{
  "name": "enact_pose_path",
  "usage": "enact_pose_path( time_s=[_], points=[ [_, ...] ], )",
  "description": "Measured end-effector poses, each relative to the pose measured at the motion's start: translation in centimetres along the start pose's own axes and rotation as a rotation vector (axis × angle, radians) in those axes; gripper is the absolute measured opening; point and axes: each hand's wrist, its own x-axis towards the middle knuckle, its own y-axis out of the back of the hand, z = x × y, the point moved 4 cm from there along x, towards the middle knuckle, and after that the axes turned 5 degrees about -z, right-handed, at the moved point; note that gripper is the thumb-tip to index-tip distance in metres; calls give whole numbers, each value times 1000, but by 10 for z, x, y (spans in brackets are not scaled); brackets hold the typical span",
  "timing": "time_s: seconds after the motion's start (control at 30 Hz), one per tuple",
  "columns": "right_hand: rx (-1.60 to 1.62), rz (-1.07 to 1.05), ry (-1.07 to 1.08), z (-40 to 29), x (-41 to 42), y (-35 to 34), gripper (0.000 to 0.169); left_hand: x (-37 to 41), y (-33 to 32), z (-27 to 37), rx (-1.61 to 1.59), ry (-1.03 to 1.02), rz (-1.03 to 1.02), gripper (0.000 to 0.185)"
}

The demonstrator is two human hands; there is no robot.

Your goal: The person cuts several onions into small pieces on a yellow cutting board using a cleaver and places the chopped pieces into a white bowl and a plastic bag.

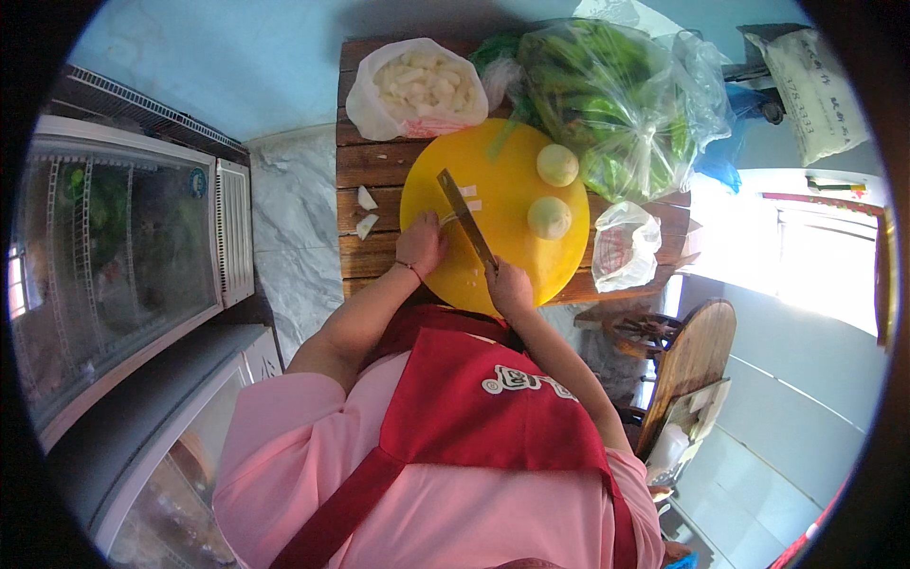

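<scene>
My right hand (510, 286) grips the handle of a knife (463, 217), seen nearly spine-on above a round yellow cutting board (515, 263). Just left of the blade, the curled fingers of my left hand (421, 245) hold a pale vegetable piece (448, 219), mostly hidden by the hand. Small white pieces (469, 199) lie on the board right of the blade. Two whole peeled onions, a far one (557, 165) and a nearer one (549, 218), rest on the board's right side. Two white offcuts (366, 212) lie on the slatted wooden table (362, 245) to the left.
Behind the board stands a white plastic bag of pale cut pieces (426, 82). A large clear bag of green vegetables (611, 107) touches the board's far right. A small plastic bag (625, 245) sits at right. Glass-door fridges (135, 242) line the left side.
</scene>
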Motion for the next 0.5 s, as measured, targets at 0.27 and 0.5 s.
enact_pose_path(
  time_s=[0.27, 0.5],
  points=[
    [72, 50, 59, -17, -16, 23, 29, -8, -10, -20, -25, 37, 0, 33],
    [-36, -46, 45, -11, -8, 4, 29, -9, -5, -18, -32, -17, 36, 27]
  ],
)
